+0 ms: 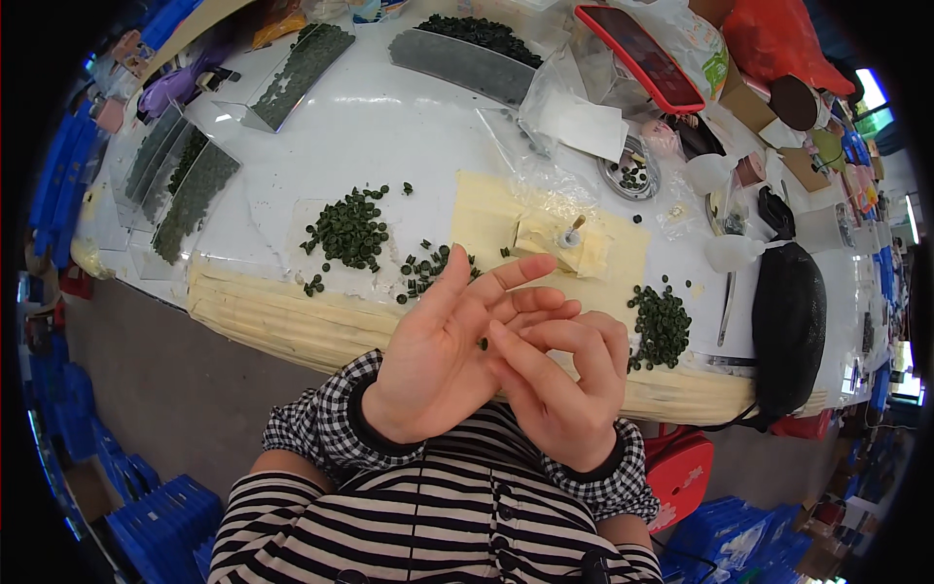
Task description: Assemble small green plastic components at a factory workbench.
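My left hand [435, 355] is open, palm up, with its fingers stretched out to the right. Against its palm, a small dark green round piece [483, 344] shows at the thumb and fingertip of my right hand [569, 384], which is closed in a pinch on it. Just beyond the hands lies a loose scatter of the same pieces [420, 270], partly covered by my left fingers. A bigger heap of green pieces [347, 231] sits to the left, and another pile [661, 329] is right of my right hand. Behind my fingers stands a yellowish block [545, 245] with a small upright peg [575, 230].
Clear trays of green pieces [302, 73] stand at the far left, and a grey-sided bin [462, 68] is at the back. A red-cased phone [642, 60] leans at the back right. Tweezers [727, 310] and a black pouch [790, 321] lie right. Yellowish padding [263, 316] lines the front edge.
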Demonstrator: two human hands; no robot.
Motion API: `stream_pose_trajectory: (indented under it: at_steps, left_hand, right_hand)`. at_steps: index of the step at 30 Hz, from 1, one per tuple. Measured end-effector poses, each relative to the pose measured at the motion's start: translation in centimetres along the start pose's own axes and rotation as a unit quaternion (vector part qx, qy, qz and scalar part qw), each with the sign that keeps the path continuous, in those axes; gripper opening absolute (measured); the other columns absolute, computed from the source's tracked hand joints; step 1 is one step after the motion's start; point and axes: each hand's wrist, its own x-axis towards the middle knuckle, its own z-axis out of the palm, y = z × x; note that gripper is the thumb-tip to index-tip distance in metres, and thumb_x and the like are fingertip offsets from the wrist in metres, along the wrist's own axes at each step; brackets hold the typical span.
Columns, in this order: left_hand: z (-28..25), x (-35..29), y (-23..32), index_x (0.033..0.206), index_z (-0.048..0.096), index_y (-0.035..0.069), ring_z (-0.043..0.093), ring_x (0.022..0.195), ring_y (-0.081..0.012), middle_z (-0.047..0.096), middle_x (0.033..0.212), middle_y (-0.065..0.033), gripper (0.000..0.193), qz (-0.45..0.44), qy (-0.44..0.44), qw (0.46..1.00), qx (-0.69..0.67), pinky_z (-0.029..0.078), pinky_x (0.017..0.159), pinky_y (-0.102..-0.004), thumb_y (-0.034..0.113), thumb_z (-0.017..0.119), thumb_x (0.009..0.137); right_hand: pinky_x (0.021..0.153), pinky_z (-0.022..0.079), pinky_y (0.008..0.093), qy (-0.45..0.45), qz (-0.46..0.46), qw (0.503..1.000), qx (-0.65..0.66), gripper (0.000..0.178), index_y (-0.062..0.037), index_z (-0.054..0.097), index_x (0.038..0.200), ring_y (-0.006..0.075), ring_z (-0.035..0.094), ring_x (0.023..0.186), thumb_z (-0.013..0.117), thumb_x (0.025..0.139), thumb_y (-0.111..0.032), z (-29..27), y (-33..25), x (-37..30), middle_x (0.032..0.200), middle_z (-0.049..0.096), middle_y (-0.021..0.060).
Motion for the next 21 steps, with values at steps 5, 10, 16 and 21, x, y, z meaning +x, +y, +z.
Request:
stream_pose_trajectory:
  at_steps: [5, 10, 16, 21]
  left_hand:
    - [0.6, 0.2, -0.3, 0.145, 0.029, 0.002, 0.041, 0.133, -0.0305, 0.046, 0.135, -0.0201, 0.071, -0.004, 0.022, 0.997, 0.076, 0.032, 0.113, -0.0417, 0.057, 0.016, 0.101]
    - [0.4, -0.1, -0.3, 0.145, 0.030, 0.003, 0.045, 0.130, -0.0273, 0.043, 0.140, -0.0211, 0.062, -0.021, 0.002, 0.997, 0.072, 0.040, 0.108, -0.0401, 0.049, 0.020, 0.104]
    - [-1.1, -0.3, -0.6, 0.126, 0.056, 0.001, 0.060, 0.113, -0.0198, 0.062, 0.121, -0.0140, 0.028, 0.011, 0.019, 0.981, 0.195, 0.051, 0.098, -0.0365, 0.013, 0.050, 0.101]
    - [-1.2, -0.4, -0.4, 0.118, 0.062, -0.003, 0.064, 0.105, -0.0182, 0.066, 0.112, -0.0130, 0.024, 0.035, 0.028, 0.991, 0.129, 0.054, 0.095, -0.0325, 0.006, 0.056, 0.097]
  right_hand:
    - [0.074, 0.043, 0.0353, -0.007, 0.014, 1.000, 0.013, 0.028, -0.0101, 0.073, 0.087, 0.0240, 0.052, 0.083, 0.079, 0.061, -0.002, 0.3, 0.1, 0.1, 0.084, 0.060, 0.0022]
    - [0.072, 0.042, 0.0358, 0.006, 0.046, 0.999, 0.027, 0.024, -0.0090, 0.070, 0.082, 0.0243, 0.051, 0.083, 0.079, 0.062, 0.000, 0.1, 0.3, 0.1, 0.083, 0.059, 0.0020]
    - [0.073, 0.042, 0.0335, 0.100, 0.002, 0.984, -0.147, 0.029, -0.0118, 0.073, 0.089, 0.0219, 0.049, 0.084, 0.080, 0.064, -0.001, -0.9, 0.7, -0.5, 0.087, 0.059, -0.0004]
    - [0.073, 0.042, 0.0336, 0.083, -0.010, 0.986, -0.143, 0.036, -0.0119, 0.075, 0.098, 0.0212, 0.048, 0.086, 0.079, 0.065, 0.000, -0.8, 0.5, -0.7, 0.089, 0.059, -0.0010]
